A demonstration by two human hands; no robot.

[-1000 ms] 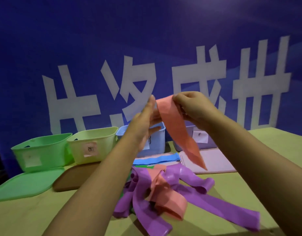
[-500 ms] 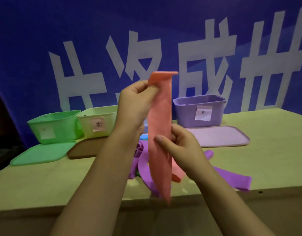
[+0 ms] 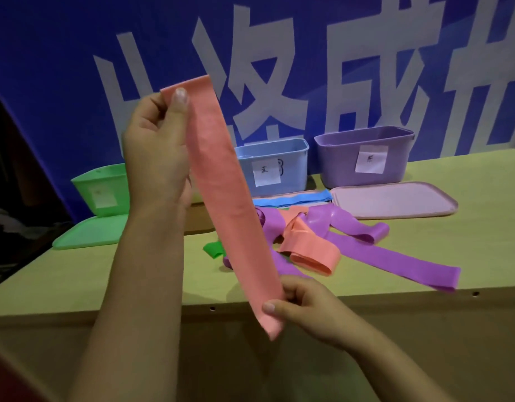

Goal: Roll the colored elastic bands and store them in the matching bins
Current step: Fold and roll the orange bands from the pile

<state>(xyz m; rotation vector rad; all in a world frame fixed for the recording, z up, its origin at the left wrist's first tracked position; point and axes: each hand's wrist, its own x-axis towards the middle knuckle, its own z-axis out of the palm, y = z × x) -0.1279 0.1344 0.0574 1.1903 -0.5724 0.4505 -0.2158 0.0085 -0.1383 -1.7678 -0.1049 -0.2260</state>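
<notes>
At far left, a green bin (image 3: pixel 101 185) with a paper label is seen at the back of the worktop (image 3: pixel 91 274), its green lid (image 3: pixel 89 232) lying flat in front of it. The left hand (image 3: pixel 156 149) is raised in front of the bin, and the top end of an orange band (image 3: pixel 226 204) is pinched between its thumb and fingers. The band is held taut and slanted, running down and to the right to the right hand (image 3: pixel 304 307), by which the lower end is pinched just in front of the worktop edge. Behind the band, a small green band (image 3: pixel 213 248) lies on the worktop. Further right, a blue bin (image 3: pixel 291 166) and a purple bin (image 3: pixel 337 158), both labelled, stand side by side against the blue backdrop (image 3: pixel 47 53). A blue band (image 3: pixel 291 199) lies in front of the blue bin and a pink lid (image 3: pixel 394 200) in front of the purple bin. Nearer, a loose heap is formed by purple bands (image 3: pixel 395 261) and a folded orange band (image 3: pixel 311 252).
</notes>
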